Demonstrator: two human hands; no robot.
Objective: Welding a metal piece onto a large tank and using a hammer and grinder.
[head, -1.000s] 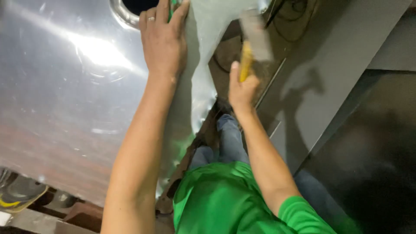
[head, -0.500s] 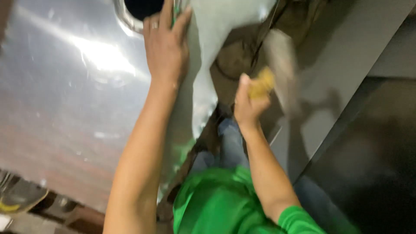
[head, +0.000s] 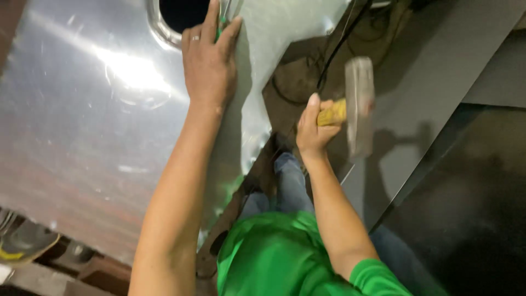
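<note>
My left hand (head: 211,55) presses flat on a large shiny steel sheet (head: 93,120), next to a round hole (head: 183,13) at its top edge. A thin green-handled tool (head: 222,19) runs under my fingers there. My right hand (head: 315,129) is closed around the yellow handle of a mallet (head: 356,107), whose pale head is blurred by motion. The mallet hangs in the air to the right of the sheet's edge, apart from it.
Grey metal sheets (head: 438,71) lie on the floor at the right, and a dark sheet (head: 471,203) lies below them. A black cable (head: 342,38) runs along the floor at top centre. Shoes (head: 24,244) sit at the lower left.
My right hand has swung the mallet: it was up near the sheet's edge, dropped to the right, and now stands beside the edge again. My left hand has stayed pressed on the sheet.
</note>
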